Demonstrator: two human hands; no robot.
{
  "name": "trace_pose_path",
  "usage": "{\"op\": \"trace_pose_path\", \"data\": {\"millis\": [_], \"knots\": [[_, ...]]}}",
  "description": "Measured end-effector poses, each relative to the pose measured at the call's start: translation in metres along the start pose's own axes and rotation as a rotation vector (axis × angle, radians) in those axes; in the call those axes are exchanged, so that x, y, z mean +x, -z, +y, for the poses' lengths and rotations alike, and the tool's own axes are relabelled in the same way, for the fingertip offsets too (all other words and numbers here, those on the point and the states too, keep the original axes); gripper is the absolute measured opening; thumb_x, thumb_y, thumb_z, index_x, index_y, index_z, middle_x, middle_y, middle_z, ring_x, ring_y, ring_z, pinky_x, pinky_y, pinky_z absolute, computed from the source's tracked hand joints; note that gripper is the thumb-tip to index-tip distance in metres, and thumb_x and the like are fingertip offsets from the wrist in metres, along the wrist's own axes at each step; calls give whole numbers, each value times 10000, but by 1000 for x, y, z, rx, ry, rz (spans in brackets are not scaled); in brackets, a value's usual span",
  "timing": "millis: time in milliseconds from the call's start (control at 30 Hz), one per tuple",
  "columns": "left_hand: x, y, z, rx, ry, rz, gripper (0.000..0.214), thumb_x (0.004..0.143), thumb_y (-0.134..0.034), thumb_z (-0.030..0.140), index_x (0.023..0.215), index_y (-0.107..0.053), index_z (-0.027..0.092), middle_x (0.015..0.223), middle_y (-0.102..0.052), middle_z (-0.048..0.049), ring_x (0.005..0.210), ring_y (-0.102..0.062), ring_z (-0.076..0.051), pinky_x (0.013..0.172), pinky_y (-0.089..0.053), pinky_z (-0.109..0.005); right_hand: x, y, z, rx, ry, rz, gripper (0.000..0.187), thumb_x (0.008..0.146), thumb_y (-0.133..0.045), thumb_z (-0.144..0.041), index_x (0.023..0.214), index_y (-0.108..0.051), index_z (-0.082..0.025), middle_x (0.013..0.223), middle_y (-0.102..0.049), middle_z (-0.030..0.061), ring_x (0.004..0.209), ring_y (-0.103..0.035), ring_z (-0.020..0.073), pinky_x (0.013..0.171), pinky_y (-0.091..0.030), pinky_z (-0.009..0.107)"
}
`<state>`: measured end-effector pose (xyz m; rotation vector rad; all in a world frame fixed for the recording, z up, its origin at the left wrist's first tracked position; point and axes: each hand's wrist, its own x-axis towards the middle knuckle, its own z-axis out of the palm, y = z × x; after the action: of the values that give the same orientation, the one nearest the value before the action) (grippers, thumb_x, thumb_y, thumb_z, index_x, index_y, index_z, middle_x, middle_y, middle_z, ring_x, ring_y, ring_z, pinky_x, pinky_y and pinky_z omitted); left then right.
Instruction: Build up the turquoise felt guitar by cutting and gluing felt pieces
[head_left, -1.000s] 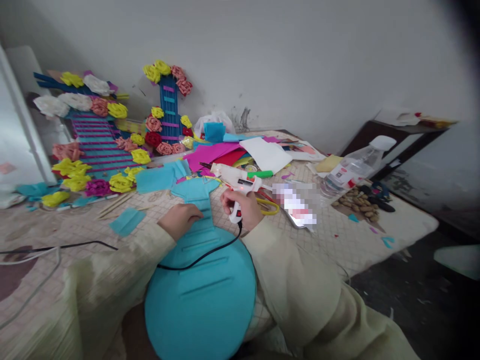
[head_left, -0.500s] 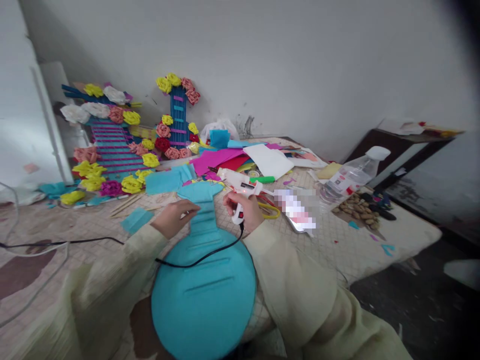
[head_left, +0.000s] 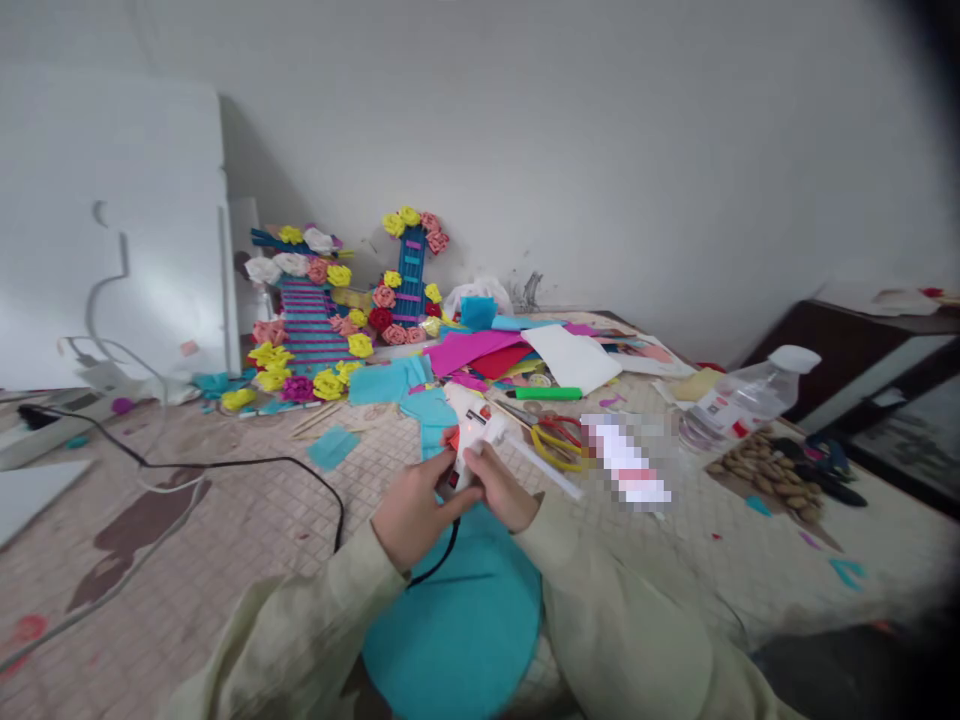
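Both my hands are closed on a white glue gun [head_left: 471, 412], with a glue stick [head_left: 551, 470] poking out of its back to the right. My left hand [head_left: 420, 505] grips the handle from the left, and my right hand [head_left: 501, 485] holds it from the right. A black cord runs down from the handle. Beneath them lies a blue guitar-shaped piece [head_left: 465, 620], its round body toward me and its neck partly hidden behind the gun and hands.
Colored paper sheets [head_left: 469, 350], a green marker [head_left: 547, 394] and yellow-handled pliers [head_left: 559, 445] lie beyond my hands. A plastic bottle [head_left: 750, 395] and peanuts [head_left: 765, 475] are at right. Flower-trimmed crafts [head_left: 311, 325] lean at the wall. Cords [head_left: 247, 462] cross the left side.
My left hand has moved right from the blue neck and now grips the glue gun with my right hand. The gun has turned and come nearer; the view has swung left.
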<state>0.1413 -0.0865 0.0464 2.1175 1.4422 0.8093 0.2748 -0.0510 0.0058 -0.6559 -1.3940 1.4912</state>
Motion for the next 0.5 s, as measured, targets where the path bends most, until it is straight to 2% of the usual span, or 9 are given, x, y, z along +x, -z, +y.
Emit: {"op": "trace_pose_path", "data": {"millis": [67, 133, 267, 400, 500], "knots": [[-2, 0, 0, 29, 16, 54, 293, 799, -485, 461, 720, -568, 192, 624, -587, -6, 576, -529, -148, 562, -415, -275, -2, 0, -1, -106, 8, -62, 408, 829, -472, -528, 1115, -548, -249, 1137, -538, 47, 1127, -456, 204, 971, -355, 339], [-6, 5, -5, 33, 21, 104, 320, 818, -447, 472, 750, -589, 193, 684, -605, -21, 656, -550, -161, 617, -426, -278, -1, 1, -3, -158, 49, -135, 428, 835, -465, -530, 1166, -512, -263, 1197, -493, 50, 1168, -420, 205, 1002, -323, 344], [-21, 31, -30, 49, 87, 247, 401, 855, -349, 494, 875, -614, 193, 795, -625, -32, 711, -551, -168, 658, -435, -286, 2, 4, -3, -188, 139, -192, 445, 855, -451, -494, 1238, -437, -269, 1234, -418, 73, 1091, -460, 207, 927, -386, 369], [-37, 79, -79, 131, 223, 494, 476, 871, -247, 512, 845, -575, 167, 863, -584, -47, 802, -528, -180, 744, -430, -300, 6, 7, 1, -142, 134, -156, 423, 852, -469, -467, 1225, -432, -270, 1206, -401, 77, 1037, -470, 203, 808, -450, 341], [-48, 119, -127, 196, 356, 598, 449, 889, -240, 490, 742, -510, 162, 762, -540, -23, 769, -515, -165, 749, -434, -310, 8, 10, 3, -88, 118, -92, 406, 840, -492, -461, 1194, -448, -265, 1178, -408, 72, 995, -476, 193, 754, -464, 309]]}}
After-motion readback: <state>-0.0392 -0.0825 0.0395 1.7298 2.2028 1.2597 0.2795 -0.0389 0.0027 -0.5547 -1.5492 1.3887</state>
